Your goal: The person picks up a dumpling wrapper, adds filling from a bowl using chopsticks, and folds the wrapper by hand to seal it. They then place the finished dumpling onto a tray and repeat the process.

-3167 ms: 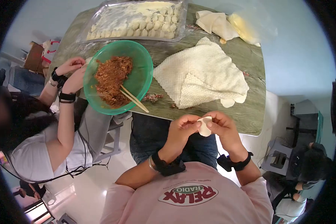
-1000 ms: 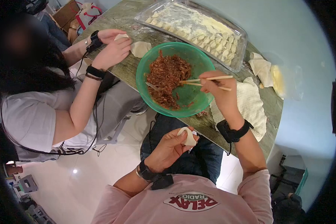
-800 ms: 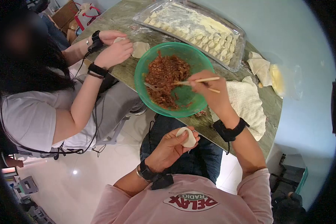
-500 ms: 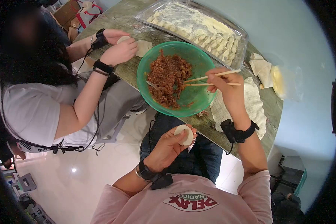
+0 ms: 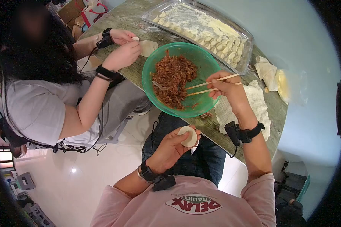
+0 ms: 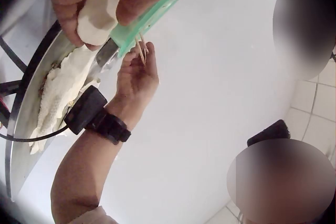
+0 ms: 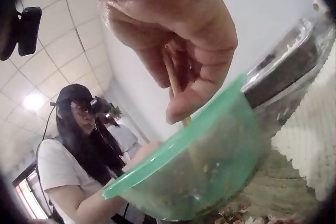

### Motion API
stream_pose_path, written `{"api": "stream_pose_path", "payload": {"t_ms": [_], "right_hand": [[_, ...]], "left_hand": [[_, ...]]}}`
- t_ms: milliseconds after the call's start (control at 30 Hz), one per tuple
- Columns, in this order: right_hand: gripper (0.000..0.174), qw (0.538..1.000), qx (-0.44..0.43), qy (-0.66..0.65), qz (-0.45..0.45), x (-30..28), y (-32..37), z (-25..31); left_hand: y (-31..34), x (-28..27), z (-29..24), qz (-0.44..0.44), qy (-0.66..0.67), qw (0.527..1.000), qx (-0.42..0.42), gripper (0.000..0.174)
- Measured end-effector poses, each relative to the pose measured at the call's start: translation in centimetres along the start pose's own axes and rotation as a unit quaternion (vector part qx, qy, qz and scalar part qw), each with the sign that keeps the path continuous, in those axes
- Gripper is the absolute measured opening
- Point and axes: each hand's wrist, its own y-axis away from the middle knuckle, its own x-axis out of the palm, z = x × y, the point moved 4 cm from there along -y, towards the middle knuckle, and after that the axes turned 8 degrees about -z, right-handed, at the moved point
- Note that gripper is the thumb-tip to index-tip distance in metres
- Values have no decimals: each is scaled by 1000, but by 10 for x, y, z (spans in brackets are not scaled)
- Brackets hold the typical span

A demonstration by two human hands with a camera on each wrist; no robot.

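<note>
My left hand (image 5: 174,147) holds a round dumpling wrapper (image 5: 189,137) over my lap, with the thumb on its face. The left wrist view also shows this pale wrapper (image 6: 100,18) between thumb and fingers. Over the right rim of the green bowl (image 5: 202,101), my right hand (image 5: 230,90) grips a pair of chopsticks (image 5: 201,85), spread apart. Their tips reach the edge of the reddish-brown minced filling (image 5: 174,72). A utensil with a shiny handle (image 5: 159,85) sticks out of the filling's left side. In the right wrist view, my fingers close around the chopsticks (image 7: 170,69) above the bowl.
Behind the bowl stands a floured metal tray (image 5: 246,64) with rows of dumplings. A white textured cloth (image 5: 254,102) lies to the right, near wrapped dough (image 5: 266,72). At left, another person's hands (image 5: 123,55) work a wrapper beside a dough piece (image 5: 148,48).
Earlier both my hands held the wrapper and the chopsticks lay in the bowl; now my right hand holds them. Within the last second that hand dipped left, then drew back right.
</note>
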Motion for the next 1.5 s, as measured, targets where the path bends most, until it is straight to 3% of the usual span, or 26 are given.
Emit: {"api": "stream_pose_path", "payload": {"t_ms": [300,567,933,1133,1333,1500], "right_hand": [[17,995,27,-91,16,26,-2,-15],[19,982,49,-183,0,5,4,-11],[24,950,-3,-309,-35,-37,31,0],[23,954,-40,-297,-12,-42,75,19],[22,987,-44,-147,-51,-25,106,26],[23,985,-41,-161,-36,-37,115,28]], "left_hand": [[3,1,-4,8,-6,1000,17,30],[26,11,-27,16,-13,998,64,34],[17,43,-63,22,-9,978,207,37],[6,54,-63,11,53,983,173,39],[9,59,-48,24,58,991,121,43],[12,59,-37,27,58,994,86,45]]}}
